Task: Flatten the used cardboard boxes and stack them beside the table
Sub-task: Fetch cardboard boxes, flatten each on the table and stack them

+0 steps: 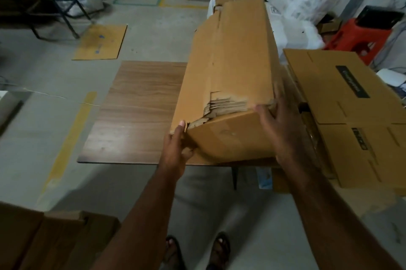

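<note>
I see the long cardboard box [228, 76] lying on the wooden table [136, 115], its near end tilted up. My left hand [175, 148] grips its near-left corner; my right hand [279, 129] presses spread fingers on its near-right edge.

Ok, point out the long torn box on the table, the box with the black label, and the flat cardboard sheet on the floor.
long torn box [237, 54], head view, on its top face.
box with the black label [325, 85], head view, on its top panel left of the label.
flat cardboard sheet [102, 42], head view, on its middle.
</note>
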